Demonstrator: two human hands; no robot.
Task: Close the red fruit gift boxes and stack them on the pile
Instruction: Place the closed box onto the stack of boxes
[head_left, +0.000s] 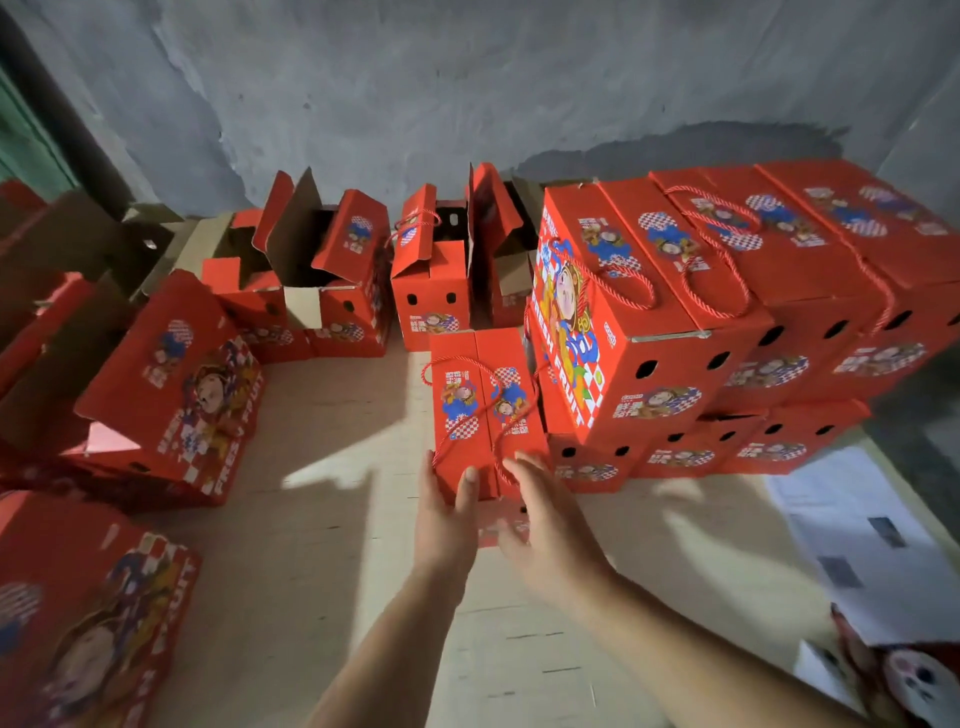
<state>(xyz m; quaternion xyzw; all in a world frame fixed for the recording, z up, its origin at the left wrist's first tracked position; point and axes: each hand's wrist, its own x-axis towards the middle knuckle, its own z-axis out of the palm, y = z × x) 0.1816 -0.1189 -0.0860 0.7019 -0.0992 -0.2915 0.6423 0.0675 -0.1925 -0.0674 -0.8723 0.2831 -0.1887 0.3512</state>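
Closed red gift box (480, 410) is stood on the cardboard floor (332, 415), just left of the pile (727, 312) and touching or nearly touching its lower boxes; which cannot be told. Its near end is held by the left hand (447, 512), thumb up on the top face and palm against the left side, fingers wrapped round the corner. The right hand (545, 525) is blurred, fingers straight and spread, placed at the near right edge by the rope handle (498, 415); no grip is shown there. The step is judged as lifting the box onto the pile. A firm hold on both sides low down is advised, flaps kept pressed flat, rope kept clear of fingers, box set square on the top row. Open boxes (332, 280) are left at the back by the wall (467, 78).
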